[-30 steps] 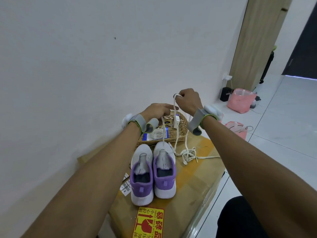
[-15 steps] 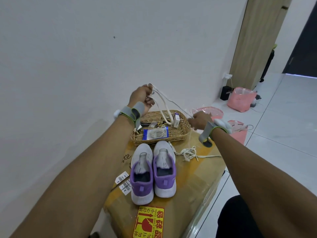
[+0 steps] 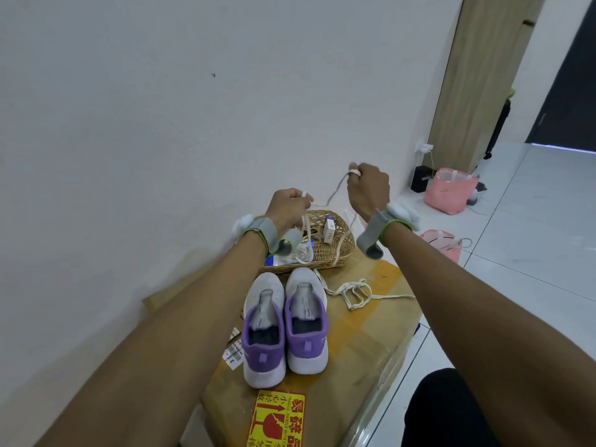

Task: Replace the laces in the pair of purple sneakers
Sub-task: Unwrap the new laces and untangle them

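Right hand [image 3: 369,188] now higher, left hand [image 3: 288,206] lower over the basket [image 3: 342,250], fingers [image 3: 301,204] of both pinching the white lace [image 3: 335,190] strung between them; likely straightening it, purple sneakers [image 3: 285,321] still unlaced.

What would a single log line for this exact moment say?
left hand: grips white lace | right hand: grips it, raised higher | sneakers: unlaced, on cardboard box | loose lace: beside sneakers
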`<action>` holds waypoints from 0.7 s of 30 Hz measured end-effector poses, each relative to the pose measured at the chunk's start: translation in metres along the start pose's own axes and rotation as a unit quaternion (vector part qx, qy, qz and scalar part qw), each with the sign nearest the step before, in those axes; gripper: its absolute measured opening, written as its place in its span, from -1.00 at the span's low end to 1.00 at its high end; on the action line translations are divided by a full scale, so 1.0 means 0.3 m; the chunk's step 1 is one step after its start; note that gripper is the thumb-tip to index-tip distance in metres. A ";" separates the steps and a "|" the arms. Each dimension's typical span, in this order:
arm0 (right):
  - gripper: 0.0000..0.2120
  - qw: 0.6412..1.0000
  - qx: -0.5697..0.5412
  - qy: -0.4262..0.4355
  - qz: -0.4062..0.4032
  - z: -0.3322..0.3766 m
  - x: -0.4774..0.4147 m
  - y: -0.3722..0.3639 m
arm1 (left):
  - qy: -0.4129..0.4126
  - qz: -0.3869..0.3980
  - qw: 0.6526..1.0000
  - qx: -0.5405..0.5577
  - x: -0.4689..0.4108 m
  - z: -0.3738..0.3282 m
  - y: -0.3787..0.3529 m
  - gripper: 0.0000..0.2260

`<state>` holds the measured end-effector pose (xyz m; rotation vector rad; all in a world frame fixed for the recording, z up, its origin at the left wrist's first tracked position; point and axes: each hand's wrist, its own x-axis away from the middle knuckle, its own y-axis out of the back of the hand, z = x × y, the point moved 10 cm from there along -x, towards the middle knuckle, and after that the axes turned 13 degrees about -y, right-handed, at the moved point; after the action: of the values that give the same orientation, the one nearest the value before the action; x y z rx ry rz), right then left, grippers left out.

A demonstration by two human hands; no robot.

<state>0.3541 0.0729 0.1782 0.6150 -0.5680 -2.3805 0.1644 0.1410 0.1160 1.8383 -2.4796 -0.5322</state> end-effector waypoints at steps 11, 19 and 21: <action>-0.52 0.949 0.203 -0.176 0.164 -0.394 0.057 -0.075 | -0.102 0.145 0.839 -0.514 0.001 -0.018 -0.165 -0.61; -0.72 0.940 0.029 -0.116 0.319 -0.320 0.124 -0.209 | -0.065 0.177 0.965 -0.180 0.027 -0.041 -0.175 -0.86; -0.72 0.918 -0.002 -0.109 0.381 -0.279 0.177 -0.239 | -0.048 0.159 0.979 -0.115 0.025 -0.044 -0.136 -0.80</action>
<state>0.3303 0.0700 0.0581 0.0763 -0.7344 -1.7051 0.2026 0.1200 0.1159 1.3331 -2.5687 -0.8614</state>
